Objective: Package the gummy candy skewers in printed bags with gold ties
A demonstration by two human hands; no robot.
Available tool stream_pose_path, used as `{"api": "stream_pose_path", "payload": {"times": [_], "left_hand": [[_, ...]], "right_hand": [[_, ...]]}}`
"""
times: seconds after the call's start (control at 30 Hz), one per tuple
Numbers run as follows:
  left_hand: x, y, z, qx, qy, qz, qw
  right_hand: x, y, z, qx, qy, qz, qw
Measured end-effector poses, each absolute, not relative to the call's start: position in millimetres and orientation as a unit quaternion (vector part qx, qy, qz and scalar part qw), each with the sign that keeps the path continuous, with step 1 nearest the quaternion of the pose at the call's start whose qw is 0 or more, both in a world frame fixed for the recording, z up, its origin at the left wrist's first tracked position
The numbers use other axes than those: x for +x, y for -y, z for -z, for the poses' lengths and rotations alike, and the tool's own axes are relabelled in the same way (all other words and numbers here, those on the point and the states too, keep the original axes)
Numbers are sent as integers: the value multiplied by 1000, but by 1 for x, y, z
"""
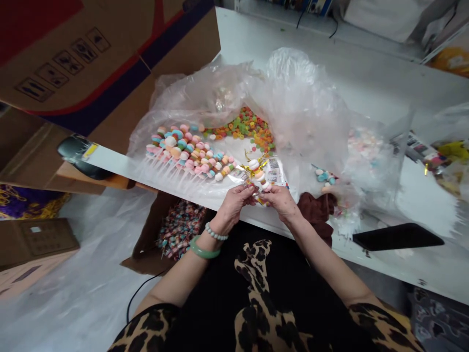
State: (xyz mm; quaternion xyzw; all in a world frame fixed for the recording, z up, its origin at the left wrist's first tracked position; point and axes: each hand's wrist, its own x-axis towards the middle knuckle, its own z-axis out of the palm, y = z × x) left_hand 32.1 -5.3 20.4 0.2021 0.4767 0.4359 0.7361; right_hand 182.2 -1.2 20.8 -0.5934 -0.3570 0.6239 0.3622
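At the table's near edge, my left hand (238,199) and my right hand (280,199) meet with fingers closed on a marshmallow skewer (259,174). It seems to be in a clear wrapper, with white, orange and pink pieces showing. A shiny gold twist tie (252,168) sticks out around its top. Just beyond my left hand lie rows of unwrapped marshmallow skewers (188,151), their white sticks pointing toward me. Behind the held skewer, small ring-shaped candies (249,128) in orange, green and red are heaped on clear plastic. My fingertips partly hide the wrapper.
A large cardboard box (110,63) stands at the left. Below the table edge, an open carton (146,239) contains many small wrapped items. A bulky plastic bag (308,107), brown cloth (317,212) and black phone-like slab (399,237) lie on the table (388,83).
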Motion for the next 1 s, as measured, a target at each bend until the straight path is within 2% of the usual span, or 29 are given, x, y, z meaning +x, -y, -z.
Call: {"api": "stream_pose_path", "payload": {"times": [0.23, 0.4, 0.57, 0.83, 1.0], "left_hand": [[14, -14, -18, -26, -461, -488, 741], [3, -24, -26, -102, -439, -532, 717], [2, -26, -33, -121, -423, -559, 703], [7, -23, -44, -134, -399, -579, 699], [9, -17, -35, -48, -365, -635, 679]], "right_hand": [[201, 23, -15, -572, 453, -537, 423], [213, 45, -23, -610, 497, -473, 397], [208, 56, -35, -606, 591, -384, 370], [204, 56, -30, -614, 612, -344, 360], [202, 57, -31, -608, 677, -244, 336]]}}
